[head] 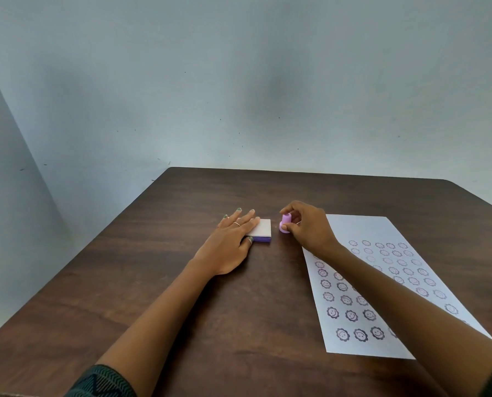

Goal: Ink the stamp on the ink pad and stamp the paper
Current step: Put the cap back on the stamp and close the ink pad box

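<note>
1. Nearest, the paper (362, 224) lies flat on the right side of the dark wooden table (182, 310). It is already covered with many rows of round smiling flower prints, and the right forearm crosses over it.
2. Further away, the left hand (230, 242) rests flat with its fingers spread on the ink pad (263, 229). The thumb touches the purple front edge. This hand grips nothing; it only presses the pad down. The pad's white lid looks closed.
3. Just beside the pad, to its right, the right hand (307, 224) pinches the small purple stamp (285, 223) between thumb and fingertips, closed on its narrow upper part. The stamp stands on the table or very near it; I cannot tell which.
4. I judge that the stamp is light, stiff plastic and somewhat smooth, so a firm pinch high on its narrow neck is best, keeping the fingers away from the inked face. The paper is thin and may slide when stamped.
</note>
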`<state>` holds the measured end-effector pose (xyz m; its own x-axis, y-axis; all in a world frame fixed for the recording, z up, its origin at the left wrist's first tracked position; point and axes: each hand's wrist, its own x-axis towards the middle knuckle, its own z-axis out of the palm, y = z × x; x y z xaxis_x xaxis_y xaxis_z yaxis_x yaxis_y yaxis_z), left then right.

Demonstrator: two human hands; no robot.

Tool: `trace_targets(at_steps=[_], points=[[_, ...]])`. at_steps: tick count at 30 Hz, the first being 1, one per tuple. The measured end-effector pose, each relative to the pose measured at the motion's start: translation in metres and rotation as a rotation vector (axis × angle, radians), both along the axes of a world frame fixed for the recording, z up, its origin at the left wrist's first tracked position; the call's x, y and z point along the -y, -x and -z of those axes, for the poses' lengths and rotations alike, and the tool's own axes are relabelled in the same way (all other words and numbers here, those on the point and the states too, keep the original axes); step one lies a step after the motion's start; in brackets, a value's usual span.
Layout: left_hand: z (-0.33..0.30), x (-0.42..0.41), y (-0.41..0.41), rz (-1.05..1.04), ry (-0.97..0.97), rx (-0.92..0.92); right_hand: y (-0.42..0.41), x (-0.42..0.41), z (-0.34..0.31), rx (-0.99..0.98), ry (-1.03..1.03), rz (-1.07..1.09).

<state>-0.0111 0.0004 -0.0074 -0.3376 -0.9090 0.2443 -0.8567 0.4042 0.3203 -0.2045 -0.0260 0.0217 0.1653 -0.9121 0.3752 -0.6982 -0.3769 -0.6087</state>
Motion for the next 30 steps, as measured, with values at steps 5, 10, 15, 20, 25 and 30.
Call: trace_targets(at_steps=[5,10,15,20,25,30], points=[[0.0001,0.0035,0.0004,-0.016,-0.025,0.045,-0.0032,0.0099,0.0045,-0.004,0.015,0.004],[-0.0001,0.0044,0.0005,-0.025,-0.036,0.082,-0.0038,0.0121,0.0061,-0.004,0.015,0.007],[-0.0008,0.0047,0.001,-0.057,-0.045,0.128,-0.0036,0.0122,0.0055,0.001,0.011,0.001],[-0.002,0.007,0.0039,-0.083,-0.031,0.147,-0.0028,0.0105,0.0066,0.019,0.027,-0.01],[-0.001,0.0061,0.004,-0.089,0.003,0.151,-0.0015,0.0068,0.0051,0.04,0.042,-0.018],[-0.0007,0.0032,0.0057,-0.084,0.074,0.143,0.0038,0.0084,0.003,0.063,0.097,0.011]])
